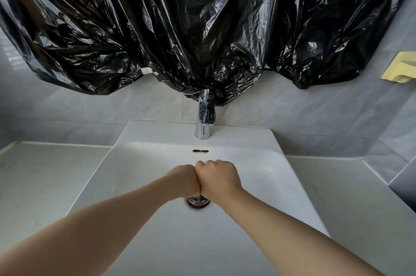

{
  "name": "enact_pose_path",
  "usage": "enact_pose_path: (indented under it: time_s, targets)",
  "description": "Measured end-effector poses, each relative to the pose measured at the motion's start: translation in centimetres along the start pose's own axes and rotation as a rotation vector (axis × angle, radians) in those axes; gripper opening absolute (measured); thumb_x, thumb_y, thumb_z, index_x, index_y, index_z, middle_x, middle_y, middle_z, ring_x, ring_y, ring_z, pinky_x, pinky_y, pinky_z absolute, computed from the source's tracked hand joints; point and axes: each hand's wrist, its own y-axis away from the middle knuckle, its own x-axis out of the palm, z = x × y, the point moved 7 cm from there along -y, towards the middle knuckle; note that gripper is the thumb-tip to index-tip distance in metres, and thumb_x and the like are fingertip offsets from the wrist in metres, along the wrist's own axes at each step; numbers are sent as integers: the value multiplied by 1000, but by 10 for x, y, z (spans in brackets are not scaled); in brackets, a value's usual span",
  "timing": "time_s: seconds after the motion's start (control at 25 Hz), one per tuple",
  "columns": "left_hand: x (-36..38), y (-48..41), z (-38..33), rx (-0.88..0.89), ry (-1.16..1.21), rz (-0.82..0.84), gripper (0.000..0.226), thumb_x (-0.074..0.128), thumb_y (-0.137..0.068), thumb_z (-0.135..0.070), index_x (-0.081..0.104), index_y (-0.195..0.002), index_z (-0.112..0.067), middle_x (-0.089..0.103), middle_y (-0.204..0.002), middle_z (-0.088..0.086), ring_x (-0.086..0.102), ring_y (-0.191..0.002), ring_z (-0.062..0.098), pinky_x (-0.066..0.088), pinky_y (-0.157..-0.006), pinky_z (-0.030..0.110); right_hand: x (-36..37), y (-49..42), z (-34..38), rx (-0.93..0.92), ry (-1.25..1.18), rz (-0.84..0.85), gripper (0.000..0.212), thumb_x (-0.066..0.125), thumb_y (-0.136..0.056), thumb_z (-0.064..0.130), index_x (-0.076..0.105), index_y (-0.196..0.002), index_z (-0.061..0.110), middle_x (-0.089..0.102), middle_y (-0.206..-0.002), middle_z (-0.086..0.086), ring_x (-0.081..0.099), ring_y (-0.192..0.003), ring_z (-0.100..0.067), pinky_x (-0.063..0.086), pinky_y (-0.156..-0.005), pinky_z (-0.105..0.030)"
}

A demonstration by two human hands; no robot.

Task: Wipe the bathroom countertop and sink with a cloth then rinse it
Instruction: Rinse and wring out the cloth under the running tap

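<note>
Grey tiled wall (90, 107) at the back, with crinkly black plastic sheeting (202, 28) hung over most of it. It sags down to just behind the top of the chrome faucet (203, 122).

Both hands are out over the white sink (135, 174), pressed together side by side, left hand (184, 180) against right hand (217, 178). The fingers (203, 164) on both are curled right under into tight fists, so only the backs and knuckles show. I honestly can't tell if anything is bunched up inside them, the palms face away from the camera.

Going from the fists:
- the drain (198, 201) is right underneath, peeking out below where the two hands meet
- the overflow slot (200, 151) is just past the knuckles, on the basin's back wall
- the faucet is further out past that, straight ahead on the sink's back ledge
- the countertop (45, 174) runs off to either side of the hands, lower than the sink rim, well apart from both fists
- a pale yellow holder (400, 70) is stuck on the wall far off beyond the right hand, up high

Some water drops show on the basin just right of the right fist.
</note>
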Motion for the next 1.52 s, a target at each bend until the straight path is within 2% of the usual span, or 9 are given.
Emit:
enact_pose_path:
  time_s: [0.24,0.4,0.48,0.64,0.8,1.0,1.12,1.36,1.52]
  targets:
    - [-28,15,-17,203,-412,-380,25,44,-83,-5,56,-102,-15,65,-103,1,61,-94,24,36,-65,27,33,18,-16,378,-603,402,5,48,-78,13,52,-79,17,55,-76,0,52,-70,-25,37,-56,-24]
    - [-43,36,-30,488,-610,-624,19,57,-34,-6,51,-47,-18,48,-41,-4,47,-36,15,19,-47,16,38,37,-7,597,-1013,502,10,47,-74,7,43,-69,15,38,-59,2,33,-52,-15,23,-45,-21]
    - [-43,38,-34,533,-579,-640,25,66,-30,-7,51,-47,-18,48,-41,-4,47,-36,16,20,-46,16,29,40,-10,606,-1098,515,15,54,-74,5,44,-69,15,36,-58,2,31,-50,-14,21,-45,-21]
    - [-48,24,-6,154,-230,-446,24,55,-80,-17,52,-104,-18,64,-103,0,61,-95,23,40,-65,26,8,43,-18,495,-1277,428,18,65,-85,29,48,-85,25,51,-74,9,48,-60,-7,39,-52,-18]
    - [-47,25,14,154,455,-264,48,67,-80,-38,40,-114,-18,57,-94,-1,54,-83,19,39,-61,22,-12,41,-39,487,-1385,171,7,59,-91,33,57,-97,35,58,-93,12,55,-75,-5,44,-68,-18]
    - [-54,44,8,286,1018,-41,35,56,-87,-49,48,-113,-27,56,-102,-6,53,-95,14,47,-82,28,-25,39,-47,604,-1657,30,11,60,-91,26,67,-89,35,66,-89,7,59,-76,-11,49,-74,-26]
    - [-60,48,18,278,1261,-56,22,53,-92,-35,60,-107,-21,62,-108,-3,56,-104,12,47,-85,28,-32,36,-48,629,-1766,-103,18,58,-92,16,69,-87,30,66,-88,2,58,-74,-12,48,-72,-23]
    - [-57,50,37,43,1834,-173,18,45,-95,-11,57,-83,-15,61,-78,4,58,-73,17,45,-74,31,-31,34,-60,768,-1934,-262,42,44,-78,-12,65,-56,17,70,-79,-2,62,-75,-18,44,-63,-26]
    - [-78,57,42,67,1605,-438,13,48,-95,-12,56,-84,-13,61,-82,7,60,-74,18,49,-76,34,-43,36,-59,661,-1597,-64,8,55,-71,12,61,-70,17,64,-87,8,53,-84,-13,37,-68,-20]
